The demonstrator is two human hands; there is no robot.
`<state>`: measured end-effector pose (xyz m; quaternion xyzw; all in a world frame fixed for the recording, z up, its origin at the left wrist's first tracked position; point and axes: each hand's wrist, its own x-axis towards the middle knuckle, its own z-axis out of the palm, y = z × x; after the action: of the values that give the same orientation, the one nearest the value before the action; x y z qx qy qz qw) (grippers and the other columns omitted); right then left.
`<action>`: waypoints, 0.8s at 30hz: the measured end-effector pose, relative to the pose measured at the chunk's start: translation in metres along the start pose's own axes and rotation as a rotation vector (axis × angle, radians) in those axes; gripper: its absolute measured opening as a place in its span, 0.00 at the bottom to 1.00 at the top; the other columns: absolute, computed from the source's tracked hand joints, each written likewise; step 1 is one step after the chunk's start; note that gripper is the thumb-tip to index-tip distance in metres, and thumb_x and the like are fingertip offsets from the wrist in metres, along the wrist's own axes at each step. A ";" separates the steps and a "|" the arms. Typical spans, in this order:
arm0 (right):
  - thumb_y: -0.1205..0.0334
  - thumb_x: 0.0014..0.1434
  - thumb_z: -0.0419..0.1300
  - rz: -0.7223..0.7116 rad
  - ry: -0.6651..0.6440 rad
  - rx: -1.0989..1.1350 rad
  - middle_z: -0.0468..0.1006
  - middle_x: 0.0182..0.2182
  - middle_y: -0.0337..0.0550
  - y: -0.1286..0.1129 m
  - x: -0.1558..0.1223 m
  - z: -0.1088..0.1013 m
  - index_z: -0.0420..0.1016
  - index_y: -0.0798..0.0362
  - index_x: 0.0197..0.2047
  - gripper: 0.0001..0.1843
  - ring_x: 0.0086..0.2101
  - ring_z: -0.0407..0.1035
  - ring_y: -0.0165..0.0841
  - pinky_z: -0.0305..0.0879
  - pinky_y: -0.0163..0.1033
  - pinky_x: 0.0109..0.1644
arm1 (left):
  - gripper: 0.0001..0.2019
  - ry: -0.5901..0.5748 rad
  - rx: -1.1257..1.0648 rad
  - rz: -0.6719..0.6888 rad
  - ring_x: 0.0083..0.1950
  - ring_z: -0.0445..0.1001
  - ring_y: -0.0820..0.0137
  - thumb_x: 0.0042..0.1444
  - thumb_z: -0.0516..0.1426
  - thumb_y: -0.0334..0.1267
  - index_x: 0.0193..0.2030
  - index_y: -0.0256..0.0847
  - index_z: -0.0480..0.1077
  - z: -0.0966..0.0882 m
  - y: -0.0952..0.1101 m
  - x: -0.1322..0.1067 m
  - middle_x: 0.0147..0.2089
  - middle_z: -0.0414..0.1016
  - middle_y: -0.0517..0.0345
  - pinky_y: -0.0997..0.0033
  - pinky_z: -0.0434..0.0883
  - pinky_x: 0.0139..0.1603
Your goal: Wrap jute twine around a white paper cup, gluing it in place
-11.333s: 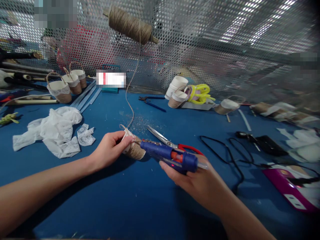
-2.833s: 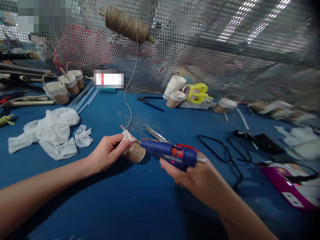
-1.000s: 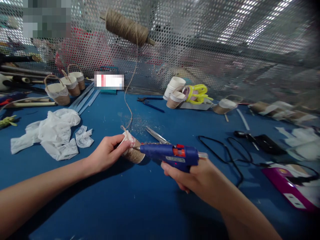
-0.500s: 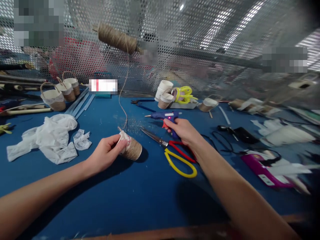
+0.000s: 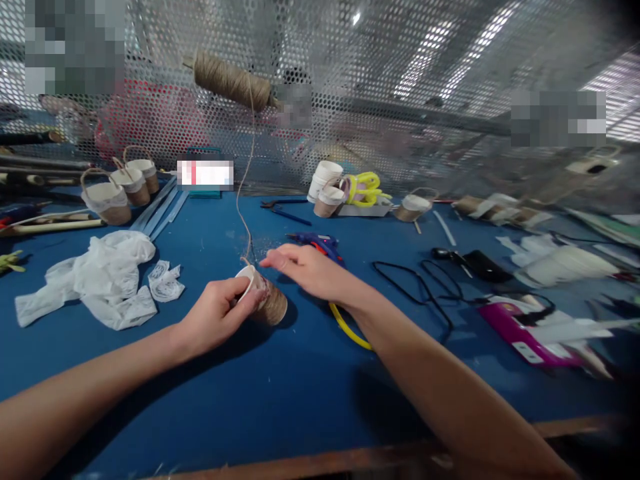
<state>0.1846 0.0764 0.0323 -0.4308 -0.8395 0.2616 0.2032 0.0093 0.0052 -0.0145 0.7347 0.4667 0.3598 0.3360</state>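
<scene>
I see the left hand (image 5: 220, 319) clamped round the small twine-wrapped paper cup (image 5: 271, 305), tipped on its side on the blue table (image 5: 300, 407). The right hand (image 5: 307, 272) hovers just right of the cup, fingers loose, holding nothing. The blue glue gun (image 5: 306, 237) lies just beyond the cup.

The blue table (image 5: 280, 400) bears a twine-wrapped cup (image 5: 273, 305), a glue gun (image 5: 320, 241), white lace scraps (image 5: 100, 277) and a black cable (image 5: 425, 293).

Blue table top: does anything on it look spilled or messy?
Yes: pale crumbs lie scattered on the blue table just behind the twine-wrapped paper cup that the left hand holds on its side. A crumpled white lace heap sprawls at the left.
</scene>
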 end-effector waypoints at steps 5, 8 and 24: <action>0.57 0.57 0.54 -0.033 -0.183 0.436 0.74 0.45 0.49 -0.027 -0.002 0.022 0.75 0.56 0.38 0.13 0.45 0.67 0.34 0.61 0.39 0.49 | 0.15 -0.024 0.014 0.059 0.23 0.52 0.77 0.58 0.47 0.40 0.22 0.36 0.59 0.001 0.002 -0.002 0.21 0.55 0.66 0.76 0.55 0.24; 0.61 0.51 0.59 0.052 -0.064 0.662 0.74 0.42 0.45 -0.025 -0.005 0.019 0.75 0.55 0.30 0.07 0.41 0.69 0.32 0.63 0.38 0.46 | 0.16 -0.030 -0.077 0.020 0.24 0.52 0.77 0.58 0.47 0.42 0.22 0.37 0.58 -0.001 0.005 -0.001 0.21 0.53 0.66 0.76 0.54 0.24; 0.57 0.51 0.60 0.101 0.222 0.396 0.72 0.24 0.37 -0.025 -0.040 0.001 0.71 0.53 0.26 0.09 0.25 0.63 0.27 0.61 0.34 0.30 | 0.17 -0.084 -0.398 -0.206 0.25 0.54 0.76 0.55 0.49 0.48 0.26 0.36 0.63 -0.003 0.010 0.003 0.23 0.58 0.64 0.76 0.55 0.25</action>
<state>0.1903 0.0309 0.0419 -0.4500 -0.7216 0.3820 0.3617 0.0123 0.0049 -0.0037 0.6169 0.4445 0.3776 0.5284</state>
